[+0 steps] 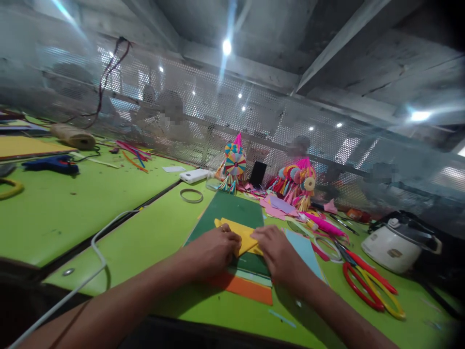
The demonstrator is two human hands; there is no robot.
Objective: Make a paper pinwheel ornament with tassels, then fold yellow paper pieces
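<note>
A folded piece of yellow paper [246, 234] lies over a dark green sheet [232, 208] in the middle of the table. My left hand [217, 246] is closed on the paper's left side, its fingers curled and a ring on one of them. At the right edge of the paper, my right hand [278, 249] has its fingertips pressed on the yellow paper. Beneath the green sheet, an orange sheet [247, 288] sticks out toward the front edge. A light blue sheet [303, 249] lies beside my right hand, partly covered by it.
Scissors [370, 286] and a white pot [392, 245] stand at the right. Paper decorations [235, 165], a phone [257, 173] and a white power bank [194, 175] are at the back. A white cable [97, 247], a twine spool [74, 136] and a blue tool [53, 164] lie left.
</note>
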